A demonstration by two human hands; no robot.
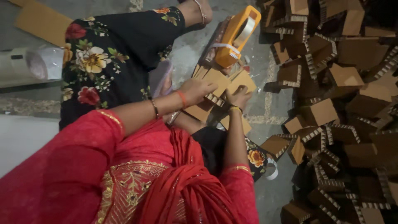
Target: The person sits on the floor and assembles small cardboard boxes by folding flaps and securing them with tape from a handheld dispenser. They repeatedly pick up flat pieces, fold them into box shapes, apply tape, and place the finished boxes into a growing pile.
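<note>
head view: both hands, left hand (199, 90) and right hand (239, 97), are gripping flat, honeycomb-edged brown cardboard pieces (215, 93) near an orange plastic tape dispenser (236, 37).

A white plastic-wrapped cylindrical roll package (31, 64) lies on the floor at far left. It carries a small dark rectangular label (17, 57). No signs or screens show anywhere.

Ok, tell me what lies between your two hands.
In the head view, a stack of folded cardboard pieces lies between the left hand and right hand, both touching it.
</note>
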